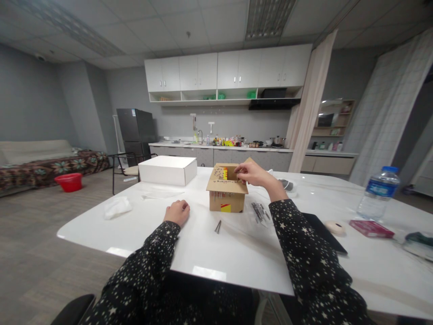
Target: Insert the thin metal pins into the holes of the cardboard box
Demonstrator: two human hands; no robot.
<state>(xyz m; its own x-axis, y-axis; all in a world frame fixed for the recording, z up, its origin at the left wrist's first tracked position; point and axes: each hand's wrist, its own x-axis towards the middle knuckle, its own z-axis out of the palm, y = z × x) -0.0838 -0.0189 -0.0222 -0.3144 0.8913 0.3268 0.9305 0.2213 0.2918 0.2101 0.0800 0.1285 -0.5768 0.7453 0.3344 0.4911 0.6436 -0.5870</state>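
An opened cardboard box (221,201) stands on the white table in front of me. Along its flaps run rows of small metal heads, and thin screw-like shanks hang below the front flap (227,186). My right hand (252,174) is over the box's right side, fingertips pinched together at the opening; what they hold is too small to make out. My left hand (177,213) rests on the table left of the box, its fingers curled in with nothing visible in them. Two loose screws (218,227) lie in front of the box. More screws fill a clear plastic bag (260,213) to its right.
A white box (167,170) and a crumpled white bag (117,207) are on the left. To the right are a black tablet-like slab (324,233), a pale mouse-like object (335,227), a magenta box (371,229) and a water bottle (378,194).
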